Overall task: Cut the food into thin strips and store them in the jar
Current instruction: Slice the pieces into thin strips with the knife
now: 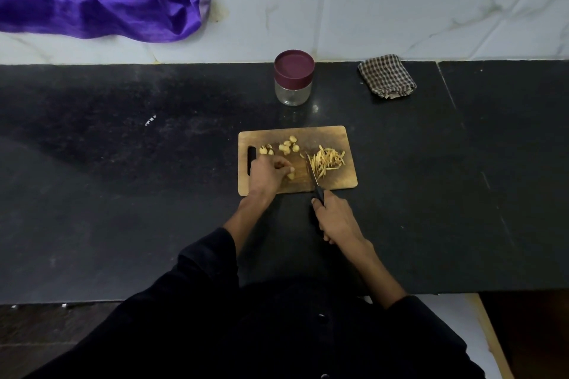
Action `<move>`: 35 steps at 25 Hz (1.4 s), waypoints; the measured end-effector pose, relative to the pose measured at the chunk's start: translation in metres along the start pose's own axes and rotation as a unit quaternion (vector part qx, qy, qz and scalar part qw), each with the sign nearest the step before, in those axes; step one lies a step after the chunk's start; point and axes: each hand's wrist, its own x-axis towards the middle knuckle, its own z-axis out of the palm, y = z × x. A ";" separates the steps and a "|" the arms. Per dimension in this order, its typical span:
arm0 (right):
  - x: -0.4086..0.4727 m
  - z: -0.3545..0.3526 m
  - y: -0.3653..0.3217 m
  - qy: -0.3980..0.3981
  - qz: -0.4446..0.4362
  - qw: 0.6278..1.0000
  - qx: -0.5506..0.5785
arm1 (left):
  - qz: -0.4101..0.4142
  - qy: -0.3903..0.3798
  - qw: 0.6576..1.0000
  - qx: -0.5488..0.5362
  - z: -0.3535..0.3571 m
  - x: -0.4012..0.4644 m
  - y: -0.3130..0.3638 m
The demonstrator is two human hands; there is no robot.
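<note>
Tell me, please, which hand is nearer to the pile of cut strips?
Left. The left hand holds a piece on the board just across the blade from the strips; the right hand grips the knife handle off the board.

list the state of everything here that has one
jar: upright, lid on, looks empty
strips: cut, piled on the board's right side
chunks: uncut, loose on the board
board: flat on the counter
knife: blade on the board beside the strips
left hand: gripping a chunk
right hand: gripping the knife handle
cloth: folded, on the counter
</note>
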 end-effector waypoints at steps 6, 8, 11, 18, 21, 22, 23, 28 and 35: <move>0.001 0.001 0.001 -0.001 0.004 1.000 -0.004 | -0.029 0.027 0.998 -0.053 -0.002 0.003 0.001; 0.001 0.001 0.001 -0.002 0.005 1.000 -0.003 | -0.026 0.028 0.998 -0.045 -0.001 0.004 0.001; 0.000 0.000 0.000 -0.006 0.006 1.000 0.002 | -0.022 0.025 0.999 -0.006 0.004 0.003 0.001; -0.001 -0.002 0.000 -0.010 0.009 1.000 0.011 | 0.007 0.049 0.999 0.016 0.005 -0.002 -0.001; -0.003 -0.002 -0.002 -0.005 0.001 1.000 0.016 | 0.030 0.046 0.998 0.012 0.000 -0.006 -0.005; -0.004 -0.001 -0.003 -0.002 -0.002 1.000 0.019 | 0.038 0.030 0.999 0.012 -0.002 -0.008 -0.006; -0.004 -0.001 -0.004 0.001 -0.007 1.000 0.021 | 0.049 0.013 0.999 0.013 -0.003 -0.010 -0.008; -0.005 0.008 -0.012 -0.018 -0.031 0.999 0.009 | 0.083 0.002 0.996 0.030 -0.002 -0.007 -0.013; -0.002 0.014 -0.022 -0.031 -0.032 0.999 -0.006 | 0.093 0.030 0.995 0.034 0.006 -0.006 -0.021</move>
